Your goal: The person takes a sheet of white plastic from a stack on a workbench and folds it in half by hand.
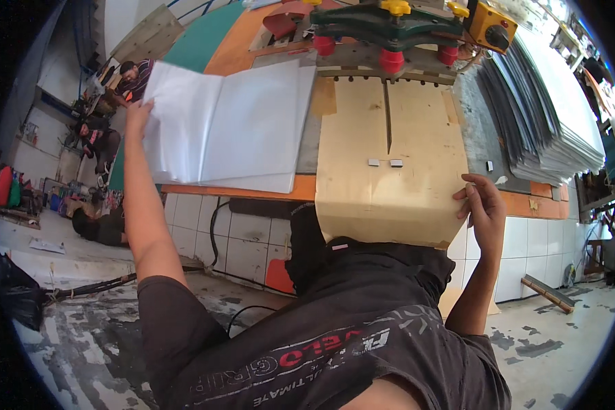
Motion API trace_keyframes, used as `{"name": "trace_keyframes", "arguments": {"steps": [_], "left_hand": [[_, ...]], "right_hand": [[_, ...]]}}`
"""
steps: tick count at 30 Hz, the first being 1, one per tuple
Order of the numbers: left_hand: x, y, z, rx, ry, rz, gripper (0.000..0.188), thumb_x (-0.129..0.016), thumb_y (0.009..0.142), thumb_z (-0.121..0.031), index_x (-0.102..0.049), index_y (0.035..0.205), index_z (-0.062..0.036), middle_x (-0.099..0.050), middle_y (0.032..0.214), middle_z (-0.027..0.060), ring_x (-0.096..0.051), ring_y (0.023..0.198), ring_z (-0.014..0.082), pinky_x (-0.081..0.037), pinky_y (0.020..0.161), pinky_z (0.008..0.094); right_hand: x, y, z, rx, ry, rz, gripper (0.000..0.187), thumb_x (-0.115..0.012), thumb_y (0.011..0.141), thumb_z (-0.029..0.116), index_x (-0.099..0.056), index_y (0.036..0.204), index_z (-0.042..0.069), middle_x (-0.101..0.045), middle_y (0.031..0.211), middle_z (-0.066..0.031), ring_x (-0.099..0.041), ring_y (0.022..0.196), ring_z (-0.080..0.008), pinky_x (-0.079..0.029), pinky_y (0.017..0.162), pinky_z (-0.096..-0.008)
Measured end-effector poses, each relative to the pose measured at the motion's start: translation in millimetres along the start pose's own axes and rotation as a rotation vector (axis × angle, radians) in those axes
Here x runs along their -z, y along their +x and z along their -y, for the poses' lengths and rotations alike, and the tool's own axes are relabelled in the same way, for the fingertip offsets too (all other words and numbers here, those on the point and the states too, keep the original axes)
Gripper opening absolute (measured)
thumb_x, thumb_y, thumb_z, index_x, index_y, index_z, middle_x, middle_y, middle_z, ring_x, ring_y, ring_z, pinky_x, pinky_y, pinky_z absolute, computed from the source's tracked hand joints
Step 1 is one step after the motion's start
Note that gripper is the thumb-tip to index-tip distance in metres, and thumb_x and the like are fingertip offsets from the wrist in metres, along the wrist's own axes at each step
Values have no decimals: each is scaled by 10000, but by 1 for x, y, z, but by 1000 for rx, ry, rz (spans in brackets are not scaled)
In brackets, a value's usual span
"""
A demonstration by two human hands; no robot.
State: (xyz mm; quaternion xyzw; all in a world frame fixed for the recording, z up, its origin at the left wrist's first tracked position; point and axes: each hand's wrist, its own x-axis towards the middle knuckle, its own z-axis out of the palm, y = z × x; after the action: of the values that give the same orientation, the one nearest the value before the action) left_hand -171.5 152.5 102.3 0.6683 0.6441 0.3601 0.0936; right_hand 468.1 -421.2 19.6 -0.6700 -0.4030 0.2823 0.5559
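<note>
At the left, my left hand (140,117) is closed on the left edge of a translucent plastic sheet (178,123), which rises in a bend. Under and beside it lie more plastic sheets (253,130) in a pile. My right hand (484,208) is at the right edge of a tan board (389,191), its fingers apart and slightly curled, the tips touching or close to the edge. The board hangs over the table's front edge. It has a dark slit down its upper middle and two small pale blocks (395,163) below that.
A green press frame (389,24) with red feet and yellow knobs stands behind the board. Beside it is a yellow control box (492,27). A tall stack of sheets (550,109) fills the right side. Two people (101,140) are at the far left. Cables cross the floor.
</note>
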Motion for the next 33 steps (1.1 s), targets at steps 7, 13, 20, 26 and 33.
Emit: {"name": "trace_keyframes", "arguments": {"steps": [7,13,20,26,33], "left_hand": [[-25,-42,-45,-59,-173,315,544,-723,907,-277,-594,1279,98,-699,1077,105,-620,952,150,-479,842,287],[-25,-47,-26,-40,-125,414,473,-727,916,-279,-635,1234,59,-707,1036,87,-621,904,139,-487,814,277],[-18,-32,-18,-164,-16,293,450,-726,921,-249,-623,1265,23,-707,1076,94,-647,945,142,-491,855,275],[-38,-68,-66,-526,276,-31,547,-703,921,-291,-538,1374,-33,-608,1356,199,-588,1247,334,-441,1045,399],[-109,-145,-105,-487,18,345,606,-514,1017,-425,-430,1496,-63,-415,1556,160,-354,1458,338,-289,1179,457]], "right_hand": [[2,1,-10,29,-12,1,251,-561,1029,164,-625,1212,6,-696,843,-59,-574,584,-56,-374,456,-185],[2,4,-12,27,-18,10,259,-571,1027,185,-627,1207,7,-687,840,-46,-564,571,-53,-358,438,-186],[-1,4,-11,33,3,9,249,-562,1026,164,-626,1201,-2,-675,837,-48,-553,575,-54,-379,466,-189],[-1,4,-5,-9,-60,2,232,-554,1028,144,-627,1188,-7,-671,837,-54,-548,580,-53,-411,506,-200],[-2,6,-12,38,-19,9,230,-558,1027,149,-632,1185,-1,-672,825,-53,-547,557,-60,-387,475,-196]]}}
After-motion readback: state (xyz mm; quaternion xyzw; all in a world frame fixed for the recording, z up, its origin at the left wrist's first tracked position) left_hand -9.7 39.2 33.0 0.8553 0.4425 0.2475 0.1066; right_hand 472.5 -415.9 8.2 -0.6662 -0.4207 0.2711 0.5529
